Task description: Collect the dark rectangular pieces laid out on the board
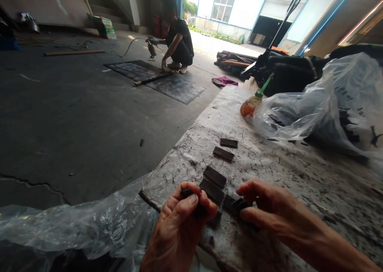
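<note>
My left hand [184, 220] is closed, its thumb and fingers curled round a small black piece [187, 192] that is mostly hidden in the grip. Beside it, my right hand [263, 204] reaches in from the right, with thumb and forefinger on either side of another small black strip [239, 204] just at the tabletop. Flat black rectangular pieces lie in a rough row beyond the hands: one [229, 143] furthest off, a second [224, 154] just nearer, then a close pair [214, 176] by my left fingertips. What they are made of is unclear.
Dark scraps litter the pale covered table [185, 152]. A clear plastic bag [299, 108] with black pieces and a green-nozzled bottle [253, 102] stand at its far right. Clear plastic sheeting [89, 220] hangs at the left. A person [179, 40] squats beyond, holding a spray gun [152, 44] over dark mats.
</note>
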Available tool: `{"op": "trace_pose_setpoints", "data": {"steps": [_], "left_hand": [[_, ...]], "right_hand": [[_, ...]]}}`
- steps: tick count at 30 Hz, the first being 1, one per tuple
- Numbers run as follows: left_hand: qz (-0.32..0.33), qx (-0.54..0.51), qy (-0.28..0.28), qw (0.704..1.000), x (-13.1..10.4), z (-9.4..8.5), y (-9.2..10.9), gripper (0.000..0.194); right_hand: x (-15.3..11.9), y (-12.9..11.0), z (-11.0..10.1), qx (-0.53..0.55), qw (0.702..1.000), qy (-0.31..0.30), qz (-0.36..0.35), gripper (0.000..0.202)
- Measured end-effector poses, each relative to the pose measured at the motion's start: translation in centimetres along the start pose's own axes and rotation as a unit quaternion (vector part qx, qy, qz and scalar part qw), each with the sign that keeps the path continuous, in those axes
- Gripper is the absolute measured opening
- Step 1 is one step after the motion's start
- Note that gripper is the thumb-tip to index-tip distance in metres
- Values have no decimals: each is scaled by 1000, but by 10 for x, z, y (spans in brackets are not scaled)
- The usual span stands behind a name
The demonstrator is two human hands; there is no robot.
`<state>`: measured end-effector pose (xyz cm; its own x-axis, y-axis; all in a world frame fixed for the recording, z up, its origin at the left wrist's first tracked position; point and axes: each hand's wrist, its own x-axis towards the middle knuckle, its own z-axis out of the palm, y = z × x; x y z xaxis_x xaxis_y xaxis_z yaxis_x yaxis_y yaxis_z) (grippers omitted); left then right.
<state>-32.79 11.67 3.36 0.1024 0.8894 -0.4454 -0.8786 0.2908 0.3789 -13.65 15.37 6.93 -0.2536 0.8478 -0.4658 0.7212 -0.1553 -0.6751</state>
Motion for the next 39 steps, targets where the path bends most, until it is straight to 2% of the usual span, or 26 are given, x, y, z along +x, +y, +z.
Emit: {"op": "trace_pose_setpoints", "data": {"steps": [3,7,11,19,25,31,39], "left_hand": [[1,10,1,1000,-2,0,-1,7],[5,4,-1,1000,-2,0,-2,9],[12,-26,-12,1000,-1,-4,0,9],[134,-64,30,988,-4,-8,9,9],[158,-99,68,980,-1,-9,7,15],[155,-92,49,982,0,-11,6,12],[139,-89,36,986,0,-12,7,11]], "right_hand": [[-1,-6,13,-120,992,26,-37,16],[0,-4,22,-172,978,59,-99,20],[-1,-3,25,-206,972,67,-87,24],[0,2,26,-255,961,80,-73,23],[7,4,22,-248,963,76,-78,19],[8,-13,23,-245,967,58,-37,13],[5,-14,24,-218,974,38,-50,11]]}}
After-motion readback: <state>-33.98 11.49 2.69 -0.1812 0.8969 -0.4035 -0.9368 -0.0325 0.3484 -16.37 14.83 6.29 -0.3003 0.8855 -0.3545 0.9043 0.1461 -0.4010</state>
